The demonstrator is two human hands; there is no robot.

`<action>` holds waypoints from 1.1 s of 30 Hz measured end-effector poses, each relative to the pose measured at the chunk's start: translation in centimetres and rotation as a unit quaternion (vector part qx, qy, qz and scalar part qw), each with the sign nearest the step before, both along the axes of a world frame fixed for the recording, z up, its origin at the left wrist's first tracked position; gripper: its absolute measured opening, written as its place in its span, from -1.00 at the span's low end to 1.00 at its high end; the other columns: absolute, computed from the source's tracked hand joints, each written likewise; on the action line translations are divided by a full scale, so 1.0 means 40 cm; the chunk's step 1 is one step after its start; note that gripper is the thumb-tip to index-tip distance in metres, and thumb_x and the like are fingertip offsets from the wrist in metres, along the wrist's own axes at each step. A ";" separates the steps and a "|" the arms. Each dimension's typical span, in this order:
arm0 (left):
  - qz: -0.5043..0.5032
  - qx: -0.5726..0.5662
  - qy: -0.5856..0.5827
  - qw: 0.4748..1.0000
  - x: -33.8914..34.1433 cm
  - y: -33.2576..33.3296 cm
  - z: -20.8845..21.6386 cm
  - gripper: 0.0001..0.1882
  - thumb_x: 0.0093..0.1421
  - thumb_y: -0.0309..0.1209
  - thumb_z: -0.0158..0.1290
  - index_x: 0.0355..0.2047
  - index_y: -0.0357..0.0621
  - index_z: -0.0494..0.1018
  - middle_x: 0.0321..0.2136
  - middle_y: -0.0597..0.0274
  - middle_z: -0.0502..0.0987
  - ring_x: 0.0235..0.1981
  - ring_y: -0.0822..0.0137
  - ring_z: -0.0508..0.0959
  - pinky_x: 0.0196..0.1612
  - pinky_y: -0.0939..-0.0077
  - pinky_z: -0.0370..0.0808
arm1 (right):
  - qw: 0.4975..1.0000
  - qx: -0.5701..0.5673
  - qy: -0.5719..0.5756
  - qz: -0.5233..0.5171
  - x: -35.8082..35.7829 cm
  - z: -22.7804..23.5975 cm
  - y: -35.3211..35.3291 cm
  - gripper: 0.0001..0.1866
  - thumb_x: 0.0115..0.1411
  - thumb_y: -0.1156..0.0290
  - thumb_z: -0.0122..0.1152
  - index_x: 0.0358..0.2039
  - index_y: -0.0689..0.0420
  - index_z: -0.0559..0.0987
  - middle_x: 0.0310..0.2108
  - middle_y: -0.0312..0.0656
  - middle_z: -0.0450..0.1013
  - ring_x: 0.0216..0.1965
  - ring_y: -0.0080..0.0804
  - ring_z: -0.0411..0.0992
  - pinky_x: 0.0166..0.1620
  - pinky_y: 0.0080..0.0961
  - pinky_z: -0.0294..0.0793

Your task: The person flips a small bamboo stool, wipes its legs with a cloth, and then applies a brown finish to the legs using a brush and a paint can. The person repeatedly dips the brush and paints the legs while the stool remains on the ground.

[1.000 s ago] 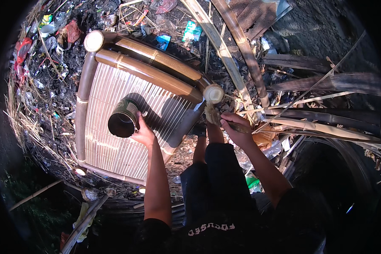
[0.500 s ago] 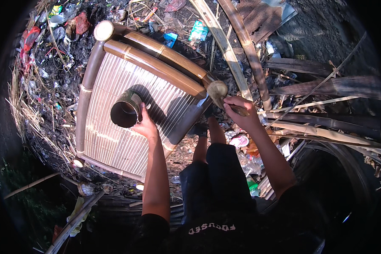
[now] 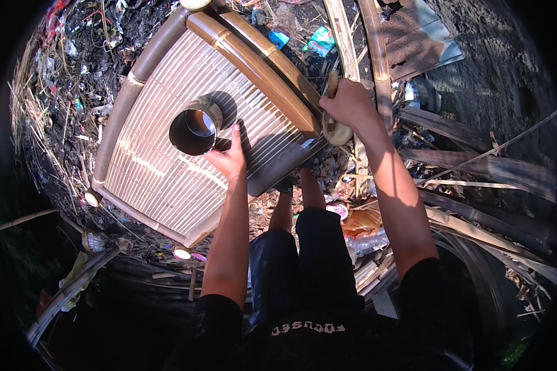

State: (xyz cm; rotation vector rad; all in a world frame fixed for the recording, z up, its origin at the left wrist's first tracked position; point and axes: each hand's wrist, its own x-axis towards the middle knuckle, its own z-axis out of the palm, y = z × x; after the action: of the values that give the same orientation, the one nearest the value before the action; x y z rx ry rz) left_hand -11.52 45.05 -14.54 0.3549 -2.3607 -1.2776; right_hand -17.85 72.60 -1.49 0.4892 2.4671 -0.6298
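Observation:
My left hand [image 3: 228, 156] is closed round the side of a dark open tin can [image 3: 189, 137], tilted so its mouth shows. A bright patch, perhaps liquid, shows inside. The can is held over the slatted panel [image 3: 161, 157] of a piece of bamboo furniture. My right hand [image 3: 351, 106] is shut on what looks like a paintbrush [image 3: 333, 81], its tan handle sticking up past the fist. The fist is at the right end of the glossy brown rail [image 3: 260, 77], beside a pale round end [image 3: 338, 133]. My fingers partly hide the brush's lower part.
Long bamboo poles [image 3: 371, 43] lie beyond my right hand, with split dark lengths [image 3: 501, 170] at the right. A rusty metal sheet [image 3: 421, 37] lies at the far right. Litter and dry leaves cover the ground around the furniture; a clear plastic bottle [image 3: 368, 242] lies near my legs.
My right hand has moved up and turned, so the brush handle now points away from me. The can tips differently, showing a bright patch inside. The whole view has shifted and turned.

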 end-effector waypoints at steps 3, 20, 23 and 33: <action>0.011 0.069 -0.008 0.997 0.002 0.020 -0.004 -0.14 -0.03 -0.31 0.42 0.14 -0.50 0.20 0.10 -0.19 0.33 0.12 0.05 0.34 0.25 0.18 0.16 | 0.999 -0.046 -0.013 -0.027 0.042 -0.073 0.027 -0.57 -0.08 0.17 0.29 -0.47 0.39 0.61 -0.48 0.16 0.55 -0.34 0.06 0.57 -0.18 -0.22 0.55; 0.151 -0.124 -0.069 0.978 -0.013 0.012 -0.048 0.03 -0.18 -0.05 0.47 0.13 -0.45 0.22 0.06 -0.25 0.34 0.08 -0.12 0.37 0.17 0.06 0.28 | 0.958 -0.172 0.205 -0.100 0.049 0.050 0.034 -0.75 0.15 0.38 0.29 -0.16 0.14 0.64 -0.27 -0.11 0.61 -0.23 -0.48 0.58 -0.12 -0.55 0.49; 0.177 -0.094 -0.075 0.977 -0.020 0.032 -0.067 -0.01 -0.19 0.06 0.44 0.06 -0.45 0.31 -0.02 -0.24 0.41 -0.01 -0.17 0.41 0.08 0.04 0.32 | 0.921 -0.330 0.204 -0.025 -0.017 -0.131 0.049 -0.72 0.15 0.35 0.30 -0.12 0.12 0.63 -0.22 -0.10 0.60 -0.18 -0.41 0.58 -0.07 -0.52 0.48; 0.165 -0.084 -0.109 0.977 -0.021 0.066 -0.036 -0.40 -0.08 -0.19 0.42 -0.17 -0.42 0.51 -0.17 -0.11 0.58 -0.14 -0.02 0.55 -0.02 0.14 0.43 | 0.924 -0.287 0.169 0.190 -0.126 -0.263 0.066 -0.76 0.03 0.34 0.34 -0.26 0.10 0.66 -0.32 -0.03 0.58 -0.26 -0.05 0.56 -0.15 -0.24 0.52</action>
State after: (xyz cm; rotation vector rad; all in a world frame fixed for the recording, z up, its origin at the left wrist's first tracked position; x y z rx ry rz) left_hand -12.38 47.69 -16.00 0.8308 -2.4322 -0.9181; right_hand -22.90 75.26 -12.00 -0.3473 2.4119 -1.2861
